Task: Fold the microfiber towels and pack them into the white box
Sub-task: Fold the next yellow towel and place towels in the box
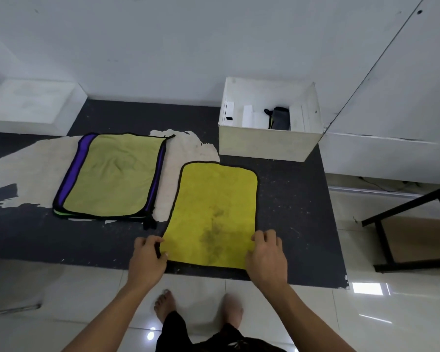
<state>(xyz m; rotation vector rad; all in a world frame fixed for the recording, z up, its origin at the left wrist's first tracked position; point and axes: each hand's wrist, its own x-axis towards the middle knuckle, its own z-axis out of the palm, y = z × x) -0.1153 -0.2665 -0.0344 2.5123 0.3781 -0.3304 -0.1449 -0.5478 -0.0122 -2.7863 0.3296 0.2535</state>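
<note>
Left hand and right hand are closed on the near corners of the yellow towel, spread unfolded at the front edge of the mat. One dark towel is judged already packed in the white box at the far right corner; a towel stack is left waiting alongside.

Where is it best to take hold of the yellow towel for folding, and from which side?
Pinch the yellow towel at its two near corners, coming from its near short edge. It lies flat, its length running away toward the white box, so lifting those corners should fold it in half. The left hand and right hand grip there now.
</note>
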